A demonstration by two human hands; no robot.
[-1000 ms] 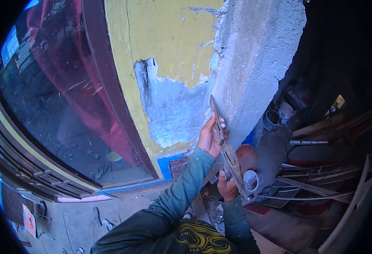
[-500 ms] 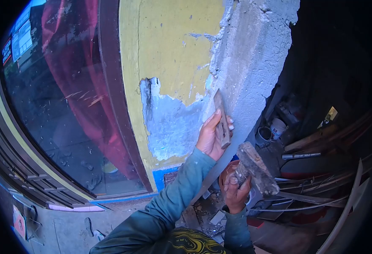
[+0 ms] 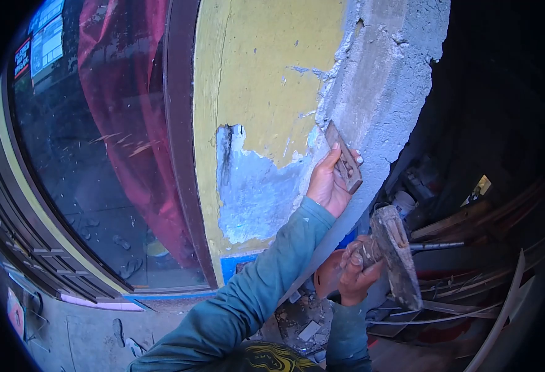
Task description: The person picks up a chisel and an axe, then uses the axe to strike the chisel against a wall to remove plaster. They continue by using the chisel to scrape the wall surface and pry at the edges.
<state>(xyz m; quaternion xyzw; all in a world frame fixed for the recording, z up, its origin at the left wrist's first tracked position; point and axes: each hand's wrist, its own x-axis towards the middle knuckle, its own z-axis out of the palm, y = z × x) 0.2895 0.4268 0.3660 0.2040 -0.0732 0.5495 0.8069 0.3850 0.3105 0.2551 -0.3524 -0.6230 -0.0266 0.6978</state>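
Note:
My left hand (image 3: 331,183) grips a narrow wooden float (image 3: 345,159) that lies against the grey plastered wall edge (image 3: 377,105), beside the chipped yellow paint (image 3: 266,87). Lower and to the right, my right hand (image 3: 357,273) is closed round the handle of a wooden hawk (image 3: 396,257), whose board is tilted on edge and caked with dried mortar. Bare bluish plaster (image 3: 257,192) shows left of my left hand, where the paint is gone.
A window with a red curtain (image 3: 130,93) stands at the left. Behind my right hand is an orange-brown bucket (image 3: 328,273). Rubble (image 3: 303,322) lies below, planks (image 3: 458,223) and a pale bucket (image 3: 404,201) at the right. Slippers (image 3: 118,332) rest on the pavement.
The view has shifted a little. My left hand with the float sits slightly further right in the view. My right hand has moved right and tilted the hawk more steeply.

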